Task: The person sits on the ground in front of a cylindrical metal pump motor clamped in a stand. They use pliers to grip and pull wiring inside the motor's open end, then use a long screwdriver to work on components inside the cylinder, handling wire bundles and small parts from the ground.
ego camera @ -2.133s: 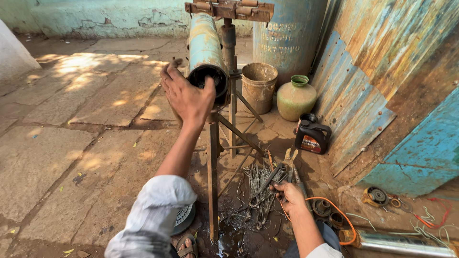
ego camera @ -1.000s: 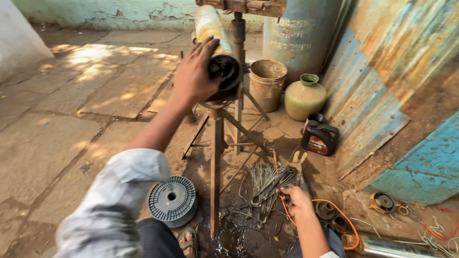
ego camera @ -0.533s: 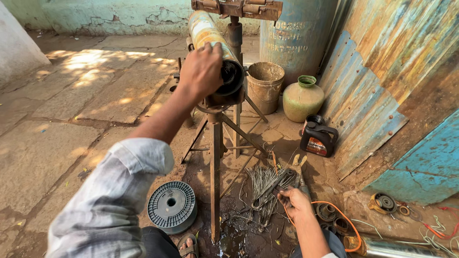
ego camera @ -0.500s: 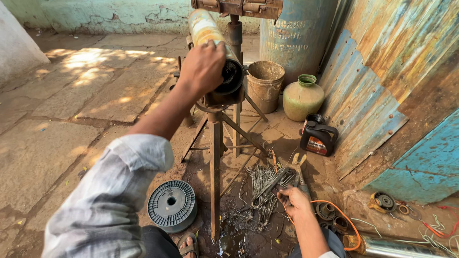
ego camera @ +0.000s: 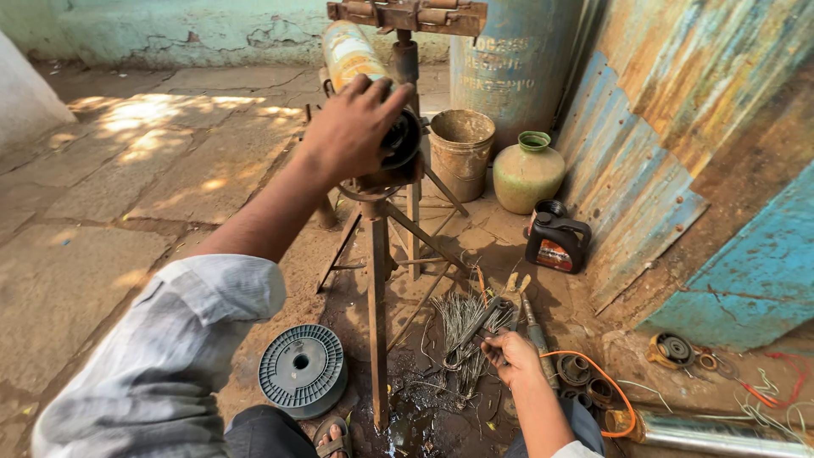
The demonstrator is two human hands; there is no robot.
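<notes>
- Left hand (ego camera: 356,127) cupped over the dark open end of the rusty cylindrical motor body (ego camera: 360,59), fingers curled on its rim; cylinder clamped on a rusty metal tripod stand (ego camera: 377,280)
- Right hand (ego camera: 509,356), low by the knee, pinching strands of the grey wire bundle (ego camera: 462,326) on the floor
- Grey plastic spool (ego camera: 303,369) lies empty left of that hand
- Judgement: old winding looks pulled out; bore empty, rewinding not begun

Rusty metal stand (ego camera: 378,280), grey plastic spool (ego camera: 302,370), glossy black jug (ego camera: 557,241)
</notes>
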